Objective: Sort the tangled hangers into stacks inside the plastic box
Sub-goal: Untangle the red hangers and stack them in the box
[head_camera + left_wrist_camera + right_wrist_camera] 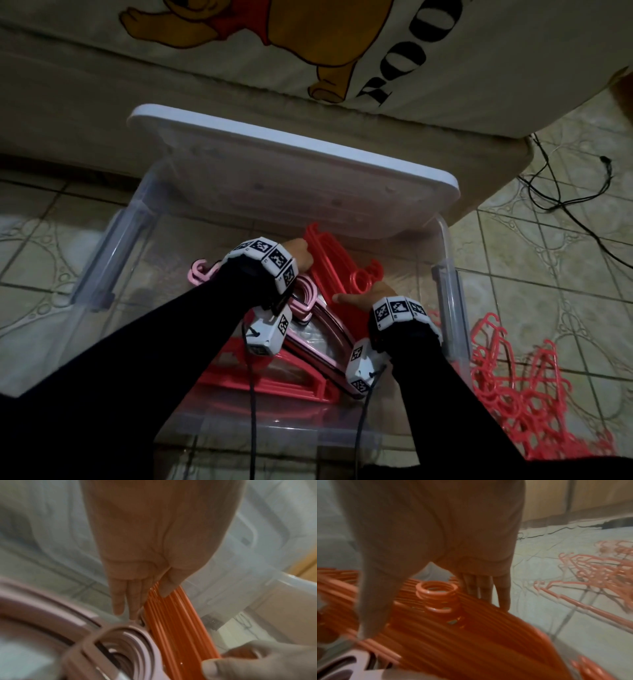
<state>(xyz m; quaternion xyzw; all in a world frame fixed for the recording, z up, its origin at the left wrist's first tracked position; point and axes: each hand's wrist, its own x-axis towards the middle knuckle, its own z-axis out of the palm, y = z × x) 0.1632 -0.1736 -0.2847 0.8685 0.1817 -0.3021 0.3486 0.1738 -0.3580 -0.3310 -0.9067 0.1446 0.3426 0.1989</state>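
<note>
A clear plastic box stands on the tiled floor and both my hands are inside it. A bundle of red hangers leans on edge in the box. My left hand pinches its upper arm between thumb and straight fingers. My right hand straddles the same bundle beside the stacked hooks, thumb on one side, fingers on the other. Pink hangers lie stacked to the left, close under my left wrist. More red hangers lie flat at the box's near end.
The box's white lid leans over its far end against a bed with a cartoon-bear sheet. A tangled heap of red hangers lies on the floor right of the box. Black cables run across the tiles beyond.
</note>
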